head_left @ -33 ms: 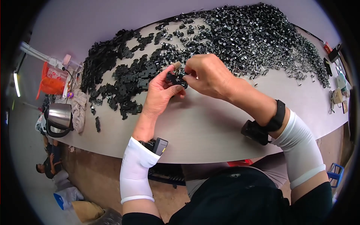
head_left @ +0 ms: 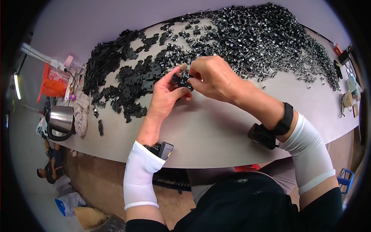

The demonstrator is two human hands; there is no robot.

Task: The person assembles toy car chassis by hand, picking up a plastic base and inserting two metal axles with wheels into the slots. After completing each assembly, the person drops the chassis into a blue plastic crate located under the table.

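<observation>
**A:** Where are you in the job right now?

**B:** You're mid-assembly. Your left hand [head_left: 165, 96] cradles a small black part [head_left: 181, 80], fingers curled shut around its near side. Your right hand [head_left: 214, 77] comes in from the right, thumb and fingertips pinched together on the part's far edge. Both hands meet above the table [head_left: 216, 131], just near of the piles.

**A:** What sits around you?

**B:** To the left and far, a heap of flat black pieces [head_left: 123, 77]. To the right and far, a bigger heap of small black bits with metal pins [head_left: 262, 38]. A steel kettle [head_left: 60, 121] stands at the far left edge, beside a cloth [head_left: 81, 110].

**A:** What does the next move call for?

**B:** I judge you're seating a small bit into the part. Your right hand hides the joint, so I can't tell if it's home. You'd need a steady left grip and a fine press or twist from your right fingertips.
</observation>
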